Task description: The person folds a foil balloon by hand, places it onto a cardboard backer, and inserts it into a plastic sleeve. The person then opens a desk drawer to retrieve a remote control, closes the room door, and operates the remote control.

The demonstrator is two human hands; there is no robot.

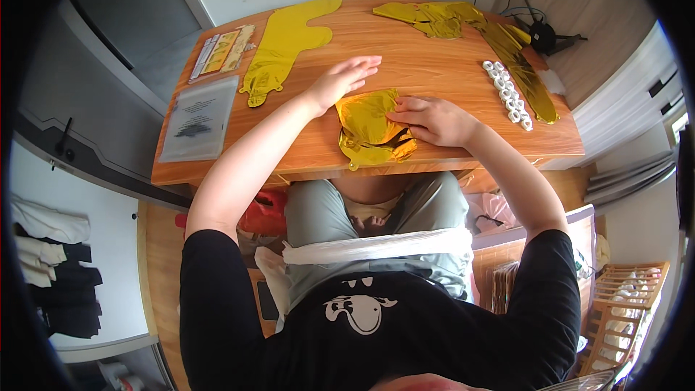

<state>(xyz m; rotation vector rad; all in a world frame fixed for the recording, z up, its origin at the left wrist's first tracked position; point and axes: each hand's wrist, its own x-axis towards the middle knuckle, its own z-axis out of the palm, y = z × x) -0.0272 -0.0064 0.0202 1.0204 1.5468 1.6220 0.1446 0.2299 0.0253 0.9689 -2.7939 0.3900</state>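
Note:
A gold foil balloon [365, 117], flat and folded into a crumpled bundle, lies at the desk's near edge in front of me. My right hand [434, 122] rests on its right side, fingers stretched out over the foil. Just beyond its upper left corner is my left hand [343, 84], open with fingers extended and holding nothing. Another flat gold foil balloon [286, 43] is spread out at the far left. More gold foil balloons [438, 18] lie unfolded along the far right, one reaching down the right side.
White rolls [508, 94] stand in rows on the right of the wooden desk [405, 54]. Behind them sits a black router [543, 36] with antennas. On the left lie a clear plastic sleeve [199, 119] and a printed packet [221, 53]. White material [376, 246] crosses my lap.

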